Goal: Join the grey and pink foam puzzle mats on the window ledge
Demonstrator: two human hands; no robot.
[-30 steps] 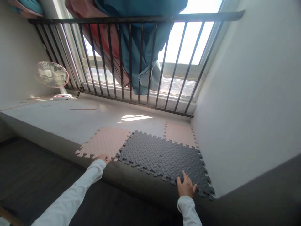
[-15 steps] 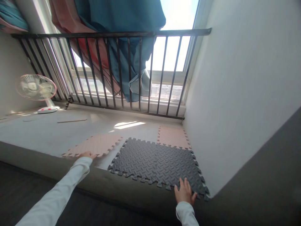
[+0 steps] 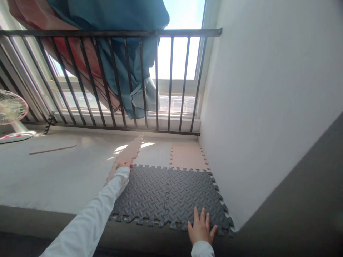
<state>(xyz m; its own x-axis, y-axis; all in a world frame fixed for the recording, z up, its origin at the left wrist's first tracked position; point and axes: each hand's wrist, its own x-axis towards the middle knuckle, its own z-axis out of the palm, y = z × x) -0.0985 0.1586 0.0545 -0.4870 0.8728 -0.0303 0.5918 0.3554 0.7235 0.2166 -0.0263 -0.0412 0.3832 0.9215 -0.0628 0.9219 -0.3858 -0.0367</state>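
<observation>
My left hand (image 3: 124,164) grips a pink foam mat tile (image 3: 131,149) by its edge and holds it tilted up above the ledge, just left of the dark tiles. My right hand (image 3: 201,228) rests with spread fingers on the front edge of the right dark grey foam mat tile (image 3: 193,192). Joined to that one along a toothed seam is a left dark grey foam mat tile (image 3: 147,192). Behind the right dark tile, against the wall, lies a second pink foam mat tile (image 3: 187,157). My left sleeve covers part of the left dark tile's side edge.
A black metal railing (image 3: 107,34) runs along the window behind the ledge (image 3: 61,178). Blue and red curtains (image 3: 118,18) hang there. At far left stands a fan (image 3: 12,110), near a thin stick (image 3: 53,149). A white wall (image 3: 262,89) bounds the right side.
My left hand has lifted the pink tile off the ledge and carried it right, toward the dark tiles, tilting it up. The view has shifted right. My right hand stays on the dark tile's edge.
</observation>
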